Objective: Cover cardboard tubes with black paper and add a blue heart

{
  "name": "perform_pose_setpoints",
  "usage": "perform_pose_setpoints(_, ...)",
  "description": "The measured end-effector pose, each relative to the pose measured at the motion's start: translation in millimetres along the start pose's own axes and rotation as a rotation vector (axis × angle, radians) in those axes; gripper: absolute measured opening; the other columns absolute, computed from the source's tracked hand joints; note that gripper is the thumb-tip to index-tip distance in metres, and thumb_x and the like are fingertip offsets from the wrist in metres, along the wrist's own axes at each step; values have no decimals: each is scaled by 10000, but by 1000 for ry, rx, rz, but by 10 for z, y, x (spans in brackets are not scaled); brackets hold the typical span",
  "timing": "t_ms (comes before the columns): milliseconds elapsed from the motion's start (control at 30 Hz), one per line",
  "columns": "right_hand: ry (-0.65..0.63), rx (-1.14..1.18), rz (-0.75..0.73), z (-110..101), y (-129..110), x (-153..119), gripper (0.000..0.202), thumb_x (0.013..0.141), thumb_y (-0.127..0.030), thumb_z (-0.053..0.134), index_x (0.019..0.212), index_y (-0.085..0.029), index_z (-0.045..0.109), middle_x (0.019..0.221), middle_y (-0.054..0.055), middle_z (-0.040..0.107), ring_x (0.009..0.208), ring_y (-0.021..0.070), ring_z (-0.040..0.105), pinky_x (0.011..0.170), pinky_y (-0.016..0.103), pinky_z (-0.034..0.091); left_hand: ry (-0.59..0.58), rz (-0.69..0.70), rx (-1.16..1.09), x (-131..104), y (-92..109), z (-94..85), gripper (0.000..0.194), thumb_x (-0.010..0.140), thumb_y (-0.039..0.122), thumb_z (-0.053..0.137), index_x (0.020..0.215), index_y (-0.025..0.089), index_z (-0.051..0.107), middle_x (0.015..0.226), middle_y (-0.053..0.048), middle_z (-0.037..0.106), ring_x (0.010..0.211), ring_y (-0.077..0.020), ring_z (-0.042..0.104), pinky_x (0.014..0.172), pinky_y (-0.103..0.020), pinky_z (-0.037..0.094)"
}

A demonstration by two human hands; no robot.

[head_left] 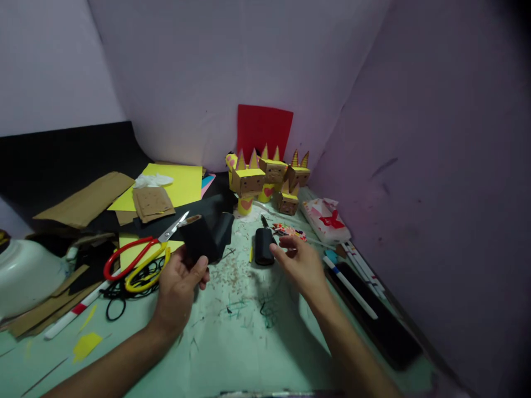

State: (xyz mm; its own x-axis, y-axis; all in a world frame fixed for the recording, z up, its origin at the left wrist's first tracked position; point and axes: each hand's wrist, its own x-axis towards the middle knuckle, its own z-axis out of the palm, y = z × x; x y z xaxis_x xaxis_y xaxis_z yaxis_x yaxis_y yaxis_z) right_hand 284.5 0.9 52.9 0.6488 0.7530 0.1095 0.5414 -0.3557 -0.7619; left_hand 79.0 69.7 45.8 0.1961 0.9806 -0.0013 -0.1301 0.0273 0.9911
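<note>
My left hand (178,284) grips a cardboard tube (199,237) covered in black paper, thumb on the near side and fingers behind. The tube leans to the left, its brown opening facing up. My right hand (301,262) is beside a shorter black-covered roll (264,246) lying on the table. Its thumb is at the roll's right edge; whether they touch I cannot tell. The fingers are curved and apart, holding nothing visible. Scissors (139,257) with red and yellow handles lie just left of my left hand, blades pointing away.
Cardboard figures with horns (249,182) stand at the back before a red sheet (264,130). Yellow paper (182,182) and cardboard (87,199) lie at the left. A white packet (326,221), a marker (352,290) and a dark phone-like slab (381,320) are at the right.
</note>
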Motion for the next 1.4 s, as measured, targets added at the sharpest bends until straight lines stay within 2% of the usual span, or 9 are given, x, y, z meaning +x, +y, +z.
perform_pose_setpoints(133, -20, -274, 28, 114, -202, 180, 416, 700, -548, 650, 847, -159, 647, 805, 202, 703, 847, 387, 651, 752, 514, 443, 90, 72, -6, 39, 43, -101, 361, 643, 317, 747, 883, 212, 499, 570, 75, 542, 503, -100, 488, 466, -193, 410)
perform_pose_setpoints(200, -41, -350, 24, 207, -284, 213, 438, 666, -540, 690, 856, -150, 634, 781, 219, 696, 841, 409, 654, 733, 522, 445, 53, 52, -6, 34, 21, -136, 408, 632, 305, 764, 938, 219, 509, 647, 56, 595, 557, -115, 539, 505, -198, 441)
perform_pose_setpoints(300, -73, -405, 3, 283, -332, 199, 377, 675, -417, 707, 919, -148, 606, 764, 208, 698, 792, 415, 664, 699, 524, 457, -62, -46, 3, 5, -80, -156, 564, 605, 326, 788, 1071, 216, 490, 975, -39, 683, 871, -216, 647, 724, -263, 524)
perform_pose_setpoints(367, -92, -324, -18, 276, -301, 142, 357, 694, -366, 684, 972, -173, 571, 784, 167, 706, 763, 382, 672, 698, 509, 473, -139, -90, 58, -14, -169, -159, 598, 628, 365, 772, 1122, 205, 475, 1086, -91, 674, 991, -272, 635, 823, -323, 519)
perform_pose_setpoints(500, -122, 316, -163, 254, -96, -88, 533, 671, -323, 725, 1143, -242, 491, 1116, 125, 666, 1017, 307, 631, 864, 444, 486, -286, -94, 284, -19, -277, -158, 483, 676, 359, 724, 1091, 211, 525, 1025, -115, 700, 950, -311, 651, 799, -365, 515)
perform_pose_setpoints(633, -285, 568, -231, 369, 133, -331, 413, 737, -316, 698, 1126, -294, 559, 1084, 67, 680, 1013, 283, 632, 866, 412, 498, -257, -107, 598, -4, -244, -123, 371, 662, 275, 689, 1016, 243, 583, 864, -69, 725, 858, -320, 672, 715, -359, 496)
perform_pose_setpoints(900, -358, 565, -242, 493, 209, -396, 374, 764, -292, 691, 1113, -253, 562, 977, 51, 667, 896, 252, 626, 799, 359, 494, -310, -75, 705, -15, -206, -113, 346, 680, 214, 641, 1023, 243, 607, 930, -58, 709, 893, -303, 641, 760, -344, 438)
perform_pose_setpoints(1133, -331, 671, -156, 481, 193, -361, 417, 829, -377, 638, 1216, -249, 552, 1180, 73, 642, 1102, 272, 578, 947, 386, 445, -375, 51, 638, -2, -154, -5, 171, 718, 320, 663, 821, 186, 634, 667, -12, 604, 602, -195, 525, 552, -265, 373)
perform_pose_setpoints(1400, -318, 739, -133, 459, 171, -280, 597, 772, -413, 687, 1295, -181, 514, 1266, 96, 612, 1187, 288, 536, 1026, 407, 389, -497, -149, 341, 153, -45, 270, 375, 687, 467, 647, 797, 110, 678, 726, -55, 675, 696, -232, 604, 603, -283, 457)
